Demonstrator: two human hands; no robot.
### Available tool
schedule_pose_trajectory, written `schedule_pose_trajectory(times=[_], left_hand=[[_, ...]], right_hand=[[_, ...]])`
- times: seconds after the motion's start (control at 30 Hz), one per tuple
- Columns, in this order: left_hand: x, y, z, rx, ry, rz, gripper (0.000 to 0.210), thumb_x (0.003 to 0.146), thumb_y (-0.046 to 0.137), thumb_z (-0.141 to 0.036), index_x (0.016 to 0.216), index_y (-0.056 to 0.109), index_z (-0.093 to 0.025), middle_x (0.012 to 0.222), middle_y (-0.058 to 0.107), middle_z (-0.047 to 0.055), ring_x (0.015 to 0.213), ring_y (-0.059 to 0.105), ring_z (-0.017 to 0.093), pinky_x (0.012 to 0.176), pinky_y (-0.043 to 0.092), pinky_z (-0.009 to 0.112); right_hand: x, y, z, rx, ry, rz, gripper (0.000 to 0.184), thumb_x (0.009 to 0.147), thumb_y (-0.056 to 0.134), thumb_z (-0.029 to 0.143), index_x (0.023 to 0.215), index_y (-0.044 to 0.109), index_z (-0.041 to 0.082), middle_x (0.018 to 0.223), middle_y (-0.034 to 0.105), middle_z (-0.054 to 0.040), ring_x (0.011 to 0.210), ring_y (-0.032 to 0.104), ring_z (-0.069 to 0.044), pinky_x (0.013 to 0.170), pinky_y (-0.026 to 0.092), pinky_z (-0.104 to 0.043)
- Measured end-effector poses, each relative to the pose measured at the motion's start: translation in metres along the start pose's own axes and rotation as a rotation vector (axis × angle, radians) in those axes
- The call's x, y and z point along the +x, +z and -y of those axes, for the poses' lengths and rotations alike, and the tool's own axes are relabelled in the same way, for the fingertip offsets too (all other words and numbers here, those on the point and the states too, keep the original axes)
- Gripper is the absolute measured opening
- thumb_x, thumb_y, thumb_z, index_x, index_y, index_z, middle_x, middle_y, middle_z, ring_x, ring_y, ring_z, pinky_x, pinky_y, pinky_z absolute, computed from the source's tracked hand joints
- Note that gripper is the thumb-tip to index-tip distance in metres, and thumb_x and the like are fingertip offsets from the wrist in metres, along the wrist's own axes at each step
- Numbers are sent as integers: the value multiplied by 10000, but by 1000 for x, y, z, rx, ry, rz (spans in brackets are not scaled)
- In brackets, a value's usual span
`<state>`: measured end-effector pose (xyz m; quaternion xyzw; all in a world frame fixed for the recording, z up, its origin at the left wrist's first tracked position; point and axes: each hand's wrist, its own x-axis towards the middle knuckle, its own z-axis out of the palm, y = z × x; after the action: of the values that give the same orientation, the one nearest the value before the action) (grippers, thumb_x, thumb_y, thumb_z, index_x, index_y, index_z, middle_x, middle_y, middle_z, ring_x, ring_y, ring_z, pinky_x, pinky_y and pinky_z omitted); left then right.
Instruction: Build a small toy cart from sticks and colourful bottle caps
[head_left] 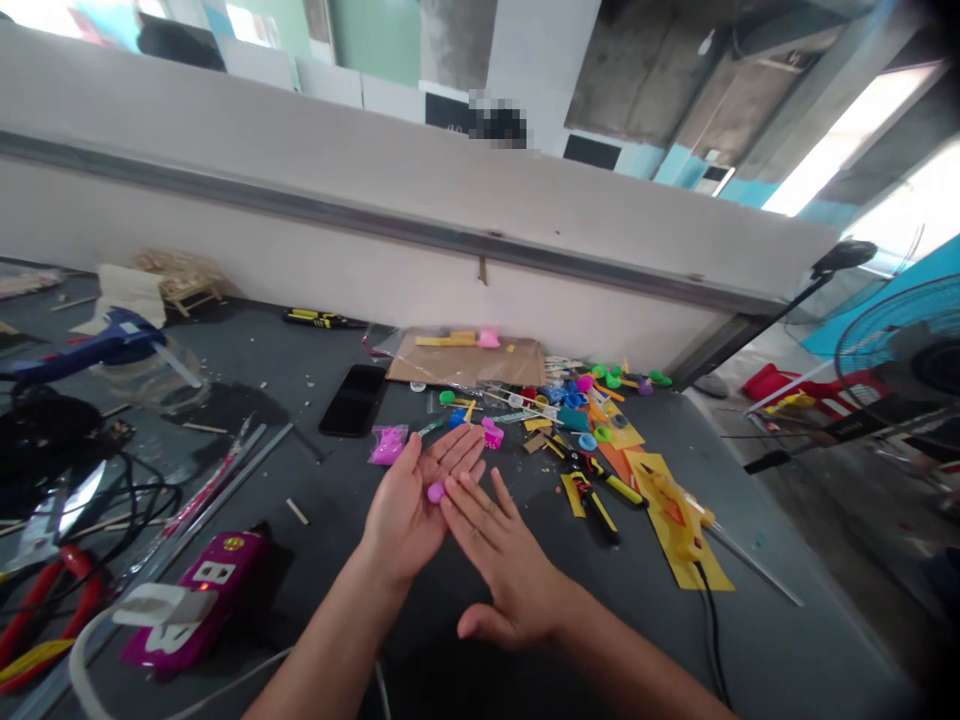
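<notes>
A small purple ball, perhaps modelling clay, rests on the upturned palm of my left hand. That palm is flat, its fingers stretched out away from me. My right hand lies palm down, fingers extended and thumb spread, its fingertips at the ball's right side and over the edge of the left palm. Just beyond the hands are a clear bag of magenta material and a small pink piece on the dark table.
A black phone lies beyond my left hand. Yellow-black pliers and a yellow glue gun lie right, near colourful small pieces. At left are a purple power strip, red-handled scissors and a blue glue gun.
</notes>
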<state>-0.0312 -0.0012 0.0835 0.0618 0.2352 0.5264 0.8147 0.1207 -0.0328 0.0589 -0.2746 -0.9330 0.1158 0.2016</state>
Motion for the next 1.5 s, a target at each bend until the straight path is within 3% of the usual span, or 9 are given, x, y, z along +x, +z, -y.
schedule_pose_trajectory(times=[0.27, 0.4, 0.5, 0.57, 0.73, 0.9, 1.1, 1.23, 1.5], left_hand=[[5, -3, 9, -52, -46, 66, 453, 916, 304, -344, 1259, 485, -110, 1196, 600, 138, 1083, 572, 221, 869, 484, 328], [9, -1, 21, -53, -3, 52, 424, 905, 339, -357, 1228, 525, -155, 1192, 608, 83, 1187, 489, 233, 981, 398, 336], [18, -9, 22, -89, 87, -126, 371, 908, 330, -280, 1159, 568, -147, 1149, 633, 75, 1194, 483, 191, 982, 392, 281], [25, -19, 19, -87, 151, -253, 367, 903, 308, -246, 1101, 592, -123, 1122, 643, 100, 1168, 507, 174, 967, 407, 272], [33, -44, 16, -19, 263, -266, 368, 879, 344, -283, 1069, 605, -108, 1242, 568, 141, 1173, 505, 203, 989, 397, 328], [34, -50, 19, 40, 258, -263, 358, 877, 347, -253, 1106, 593, -129, 1248, 563, 147, 1171, 509, 203, 1009, 379, 348], [36, -45, 22, 82, 226, -289, 318, 864, 365, -198, 1058, 601, -111, 1256, 552, 160, 1161, 519, 208, 1019, 375, 351], [29, -42, 14, 118, 254, -260, 306, 869, 372, -205, 1048, 604, -118, 1282, 533, 146, 1166, 513, 212, 1014, 379, 349], [23, -39, 23, 263, 176, -199, 261, 812, 544, -213, 1048, 627, -139, 1134, 634, 142, 986, 621, 201, 843, 490, 296]], right_hand=[[23, -25, 0, 198, 111, -309, 532, 900, 293, 474, 1334, 353, 171, 1352, 456, -74, 1323, 307, -222, 1120, 145, -474], [48, -6, -3, 101, 100, -276, 578, 911, 219, 507, 1336, 364, 143, 1376, 430, -84, 1333, 277, -233, 1121, 96, -484], [58, 11, -17, 200, 160, -374, 593, 907, 191, 542, 1311, 396, 160, 1336, 474, -78, 1306, 330, -225, 1121, 104, -472], [58, 17, -31, 351, 220, -462, 535, 925, 192, 503, 1273, 431, 175, 1286, 518, -81, 1259, 401, -199, 1093, 227, -423], [33, 9, -59, 548, 485, -737, 425, 952, 197, 400, 1243, 410, 175, 1130, 589, -105, 1044, 566, -177, 873, 457, -339], [-12, 8, -49, 204, 658, -322, 292, 859, 485, 430, 1032, 556, 206, 881, 608, -36, 748, 594, -149, 713, 478, -283], [-21, 44, -31, -67, 540, -18, 358, 771, 635, 408, 1065, 569, 214, 979, 574, -68, 928, 556, -210, 786, 467, -329], [-9, 46, -36, -3, 516, -130, 138, 858, 538, 283, 948, 611, 208, 899, 594, -46, 883, 560, -173, 792, 458, -291], [9, 23, -38, 212, 602, -500, 148, 853, 512, 300, 878, 617, 200, 844, 603, -39, 722, 558, -143, 611, 455, -247]])
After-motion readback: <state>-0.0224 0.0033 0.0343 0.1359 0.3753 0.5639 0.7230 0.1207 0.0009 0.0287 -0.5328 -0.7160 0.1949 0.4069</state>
